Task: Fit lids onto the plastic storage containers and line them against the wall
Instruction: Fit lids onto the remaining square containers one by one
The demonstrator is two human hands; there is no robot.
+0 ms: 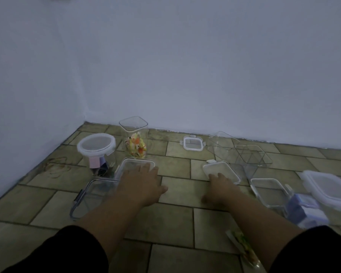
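Head — L hand (141,183); R hand (220,184) — on lids (130,164)

Everything is looking dim and blue-grey, like a room with little light. The wall (205,66) is glowing palest in the middle and getting darker toward the left corner. One small bright patch is shining on the floor (175,196) by the little square lid (193,144). Shadows are showing only faintly. The left hand (141,181) and right hand (220,187) are looking smeary, and the packet (242,247) at the bottom is looking fuzzy. Floor lines are bending near the edges.
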